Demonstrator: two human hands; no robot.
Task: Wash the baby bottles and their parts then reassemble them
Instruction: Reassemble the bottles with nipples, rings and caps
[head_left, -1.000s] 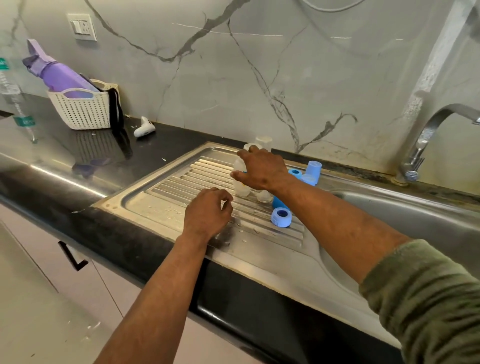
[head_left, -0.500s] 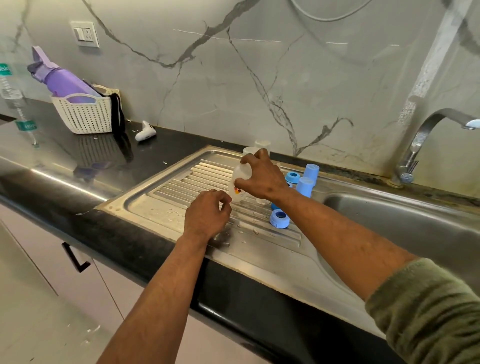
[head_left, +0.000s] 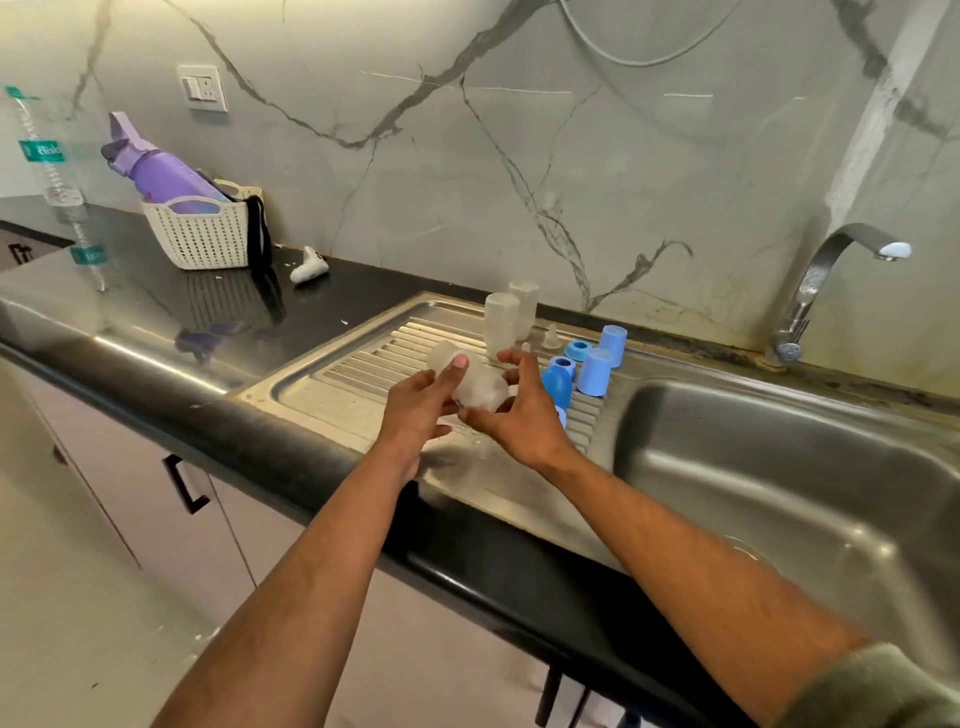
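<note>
— What are you doing now?
— Putting the bottles back together. My left hand (head_left: 415, 410) and right hand (head_left: 519, 415) both hold a clear bottle (head_left: 470, 376), tipped sideways over the draining board (head_left: 332, 395)

— What comes next?
— I think it needs a blue ring (head_left: 578, 351) screwed on. It looks cloudy and bare
</note>
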